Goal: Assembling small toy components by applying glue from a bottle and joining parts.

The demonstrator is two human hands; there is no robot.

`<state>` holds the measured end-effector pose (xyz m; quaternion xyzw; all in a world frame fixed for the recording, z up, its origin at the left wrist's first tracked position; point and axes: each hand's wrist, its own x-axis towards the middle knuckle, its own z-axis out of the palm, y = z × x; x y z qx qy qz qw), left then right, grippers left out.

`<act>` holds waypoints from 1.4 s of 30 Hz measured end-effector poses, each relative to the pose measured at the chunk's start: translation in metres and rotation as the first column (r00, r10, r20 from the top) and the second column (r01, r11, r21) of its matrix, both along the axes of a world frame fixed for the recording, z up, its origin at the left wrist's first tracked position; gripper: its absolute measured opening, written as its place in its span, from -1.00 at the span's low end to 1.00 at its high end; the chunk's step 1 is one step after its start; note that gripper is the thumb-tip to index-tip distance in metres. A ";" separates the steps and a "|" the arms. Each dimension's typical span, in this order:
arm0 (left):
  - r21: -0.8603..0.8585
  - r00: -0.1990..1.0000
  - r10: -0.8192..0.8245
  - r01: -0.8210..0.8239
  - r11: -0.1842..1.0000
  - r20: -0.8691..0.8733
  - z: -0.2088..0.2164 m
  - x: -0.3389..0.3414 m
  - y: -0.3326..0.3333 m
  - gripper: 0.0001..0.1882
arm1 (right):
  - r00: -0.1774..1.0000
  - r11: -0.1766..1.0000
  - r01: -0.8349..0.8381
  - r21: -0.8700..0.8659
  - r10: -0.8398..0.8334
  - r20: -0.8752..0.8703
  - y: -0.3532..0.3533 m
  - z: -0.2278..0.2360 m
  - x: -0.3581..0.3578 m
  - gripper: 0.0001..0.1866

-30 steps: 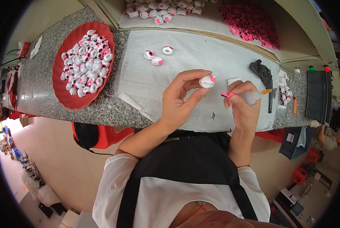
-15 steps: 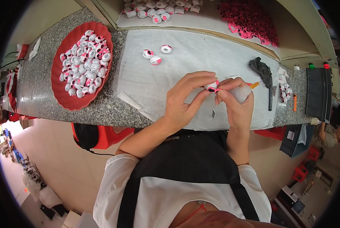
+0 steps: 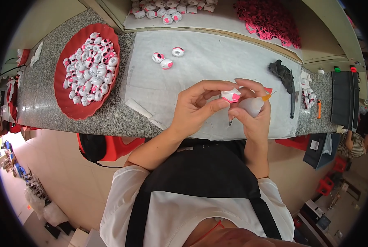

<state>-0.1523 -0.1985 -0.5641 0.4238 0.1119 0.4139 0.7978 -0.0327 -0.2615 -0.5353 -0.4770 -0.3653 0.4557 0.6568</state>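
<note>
Between the thumb and fingers of my left hand is a small rounded white piece with pink patches. My right hand has its fingers curled round a translucent squeeze bottle, whose orange tip with a thin needle points away to the right. The right fingertips come up close beside the white-and-pink piece; whether they touch it I cannot tell. Both hands are over a white sheet on the bench. Three similar pieces lie on that sheet, farther away and to the left.
A red scalloped bowl heaped with similar pieces stands on the granite counter at left. The shelf behind holds more white pieces and a pink pile. Crumpled black material and an orange pen-like stick lie at right.
The white-and-pink piece has been turned, so a pink patch now shows on its near side. My right thumb has drawn back from it, and the bottle's needle has come into view.
</note>
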 end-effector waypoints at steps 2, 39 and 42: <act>-0.010 1.000 -0.014 0.014 1.000 -0.013 -0.002 -0.001 0.000 -0.73 | 0.999 0.999 -0.040 -0.004 0.040 0.013 0.002 0.000 -0.002 -0.62; 0.222 0.992 0.064 -0.039 0.974 -0.107 0.001 0.001 -0.003 -0.74 | 0.999 1.000 -0.005 -0.023 0.004 -0.049 -0.006 -0.005 0.005 -0.72; 0.197 0.993 0.055 -0.034 0.980 -0.101 0.000 0.002 -0.003 -0.75 | 0.999 1.000 -0.011 -0.022 0.010 -0.051 -0.006 -0.005 0.005 -0.72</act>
